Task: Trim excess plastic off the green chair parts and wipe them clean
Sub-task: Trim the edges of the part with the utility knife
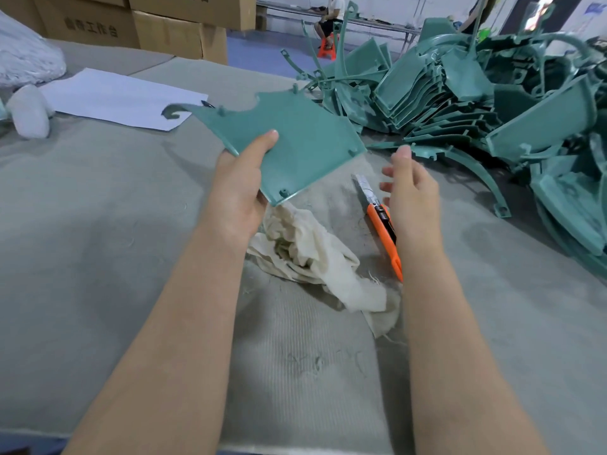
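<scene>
Even, diffuse indoor light, fairly bright, with no glare. Soft shadows lie under the arms and the cloth [315, 257] on the table [98, 231]. Wide-angle bending curves the edges, and the far background is slightly soft.

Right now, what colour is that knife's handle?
Orange, with a black slider; the utility knife shows in the head view.
</scene>
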`<state>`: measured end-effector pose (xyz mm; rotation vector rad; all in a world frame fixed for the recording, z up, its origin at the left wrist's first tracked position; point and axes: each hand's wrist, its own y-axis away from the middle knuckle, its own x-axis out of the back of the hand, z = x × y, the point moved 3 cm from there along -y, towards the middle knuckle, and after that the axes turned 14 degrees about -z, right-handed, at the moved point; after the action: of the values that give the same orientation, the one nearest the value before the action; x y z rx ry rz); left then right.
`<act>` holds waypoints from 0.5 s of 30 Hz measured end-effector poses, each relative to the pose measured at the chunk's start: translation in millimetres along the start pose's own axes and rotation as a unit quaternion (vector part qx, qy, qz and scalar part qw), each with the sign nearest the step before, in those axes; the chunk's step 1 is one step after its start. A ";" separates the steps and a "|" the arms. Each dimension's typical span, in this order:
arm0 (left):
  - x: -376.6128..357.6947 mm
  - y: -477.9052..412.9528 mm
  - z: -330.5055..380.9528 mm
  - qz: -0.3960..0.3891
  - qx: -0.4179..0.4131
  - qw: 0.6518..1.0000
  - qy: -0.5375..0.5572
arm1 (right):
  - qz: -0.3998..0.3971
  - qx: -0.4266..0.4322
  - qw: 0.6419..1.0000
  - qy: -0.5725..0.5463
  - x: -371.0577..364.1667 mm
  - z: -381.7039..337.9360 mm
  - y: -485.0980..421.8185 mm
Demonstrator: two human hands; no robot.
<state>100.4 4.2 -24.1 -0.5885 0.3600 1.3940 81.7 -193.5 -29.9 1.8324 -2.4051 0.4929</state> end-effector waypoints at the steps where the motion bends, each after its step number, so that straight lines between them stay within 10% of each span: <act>1: -1.5 0.1 -0.8 -0.006 -0.001 1.000 -0.022 | -0.025 -0.005 0.997 -0.074 -2.0 -4.5 2.2; 9: -7.0 1.5 -0.5 -0.020 -0.024 0.995 -0.098 | -0.113 -0.019 0.993 0.001 -8.8 -2.0 4.2; 15: 4.2 -0.4 5.0 0.051 -0.037 0.997 0.042 | 0.021 -0.046 0.996 -0.074 8.2 7.7 -2.6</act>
<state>101.0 10.4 -22.4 -0.6993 0.4132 1.4887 82.9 -204.0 -34.6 1.8448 -2.5178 0.2509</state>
